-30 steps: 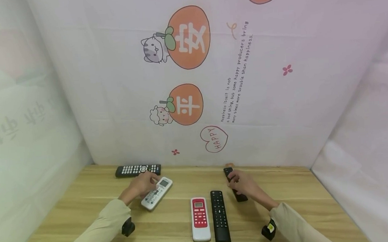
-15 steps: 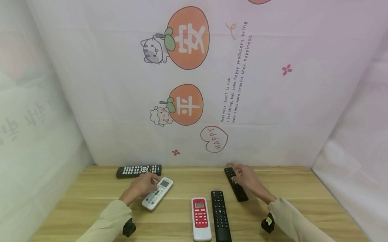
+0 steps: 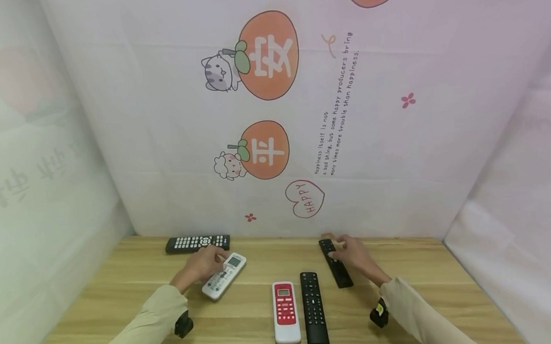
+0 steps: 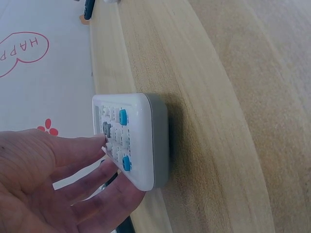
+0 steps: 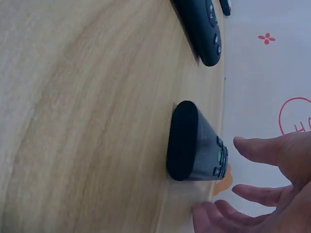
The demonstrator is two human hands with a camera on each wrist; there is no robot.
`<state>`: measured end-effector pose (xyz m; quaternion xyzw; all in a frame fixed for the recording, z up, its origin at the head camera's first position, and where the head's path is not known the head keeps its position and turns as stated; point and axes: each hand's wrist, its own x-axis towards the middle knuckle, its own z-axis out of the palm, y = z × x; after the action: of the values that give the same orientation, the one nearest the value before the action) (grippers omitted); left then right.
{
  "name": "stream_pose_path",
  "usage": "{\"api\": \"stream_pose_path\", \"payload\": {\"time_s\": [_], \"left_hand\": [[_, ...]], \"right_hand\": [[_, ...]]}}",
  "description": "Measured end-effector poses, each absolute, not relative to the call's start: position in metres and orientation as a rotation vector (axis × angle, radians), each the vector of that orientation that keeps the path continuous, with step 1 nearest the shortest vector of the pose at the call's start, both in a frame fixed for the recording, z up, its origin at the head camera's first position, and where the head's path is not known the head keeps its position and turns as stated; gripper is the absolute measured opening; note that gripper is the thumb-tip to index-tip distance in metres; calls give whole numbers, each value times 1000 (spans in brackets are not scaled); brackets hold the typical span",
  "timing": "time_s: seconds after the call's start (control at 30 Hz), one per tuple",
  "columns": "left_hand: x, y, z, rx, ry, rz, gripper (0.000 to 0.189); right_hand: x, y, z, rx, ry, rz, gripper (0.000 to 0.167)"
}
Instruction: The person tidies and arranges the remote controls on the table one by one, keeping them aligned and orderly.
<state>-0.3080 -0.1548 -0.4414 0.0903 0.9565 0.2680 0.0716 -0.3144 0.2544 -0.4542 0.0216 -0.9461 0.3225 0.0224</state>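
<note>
In the head view my left hand [image 3: 199, 264] grips a white remote control [image 3: 220, 281] with a small screen, tilted on the wooden table. Its thumb rests on the button face and the fingers lie along the side, as the left wrist view shows. My right hand [image 3: 356, 255] is beside a slim black remote control [image 3: 341, 274] near the back right. In the right wrist view the thumb and fingers of this hand [image 5: 286, 177] are spread, apart from the black remote [image 5: 183, 141], which lies face up on the table.
A red-and-white remote [image 3: 286, 329] and a longer black remote [image 3: 316, 327] lie side by side at front centre. Another black remote with white buttons [image 3: 185, 244] lies along the printed back wall [image 3: 381, 202]. White cloth walls [image 3: 520, 230] border both sides.
My right hand has let go of the slim black remote and drawn slightly to its right, fingers parting. The left hand keeps its grip on the white remote, almost unmoved.
</note>
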Motion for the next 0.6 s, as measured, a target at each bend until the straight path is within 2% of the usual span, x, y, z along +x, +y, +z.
{"api": "stream_pose_path", "payload": {"time_s": [0.23,0.43,0.6], "left_hand": [[-309,-155,-441,268,2873,814,30],[-308,-155,-437,252,2876,810,30],[-308,-155,-440,245,2851,838,31]], "right_hand": [[-321,255,-460,101,-2981,995,56],[-328,256,-457,-7,-3068,1093,65],[-332,256,-455,-90,-3131,1101,63]]}}
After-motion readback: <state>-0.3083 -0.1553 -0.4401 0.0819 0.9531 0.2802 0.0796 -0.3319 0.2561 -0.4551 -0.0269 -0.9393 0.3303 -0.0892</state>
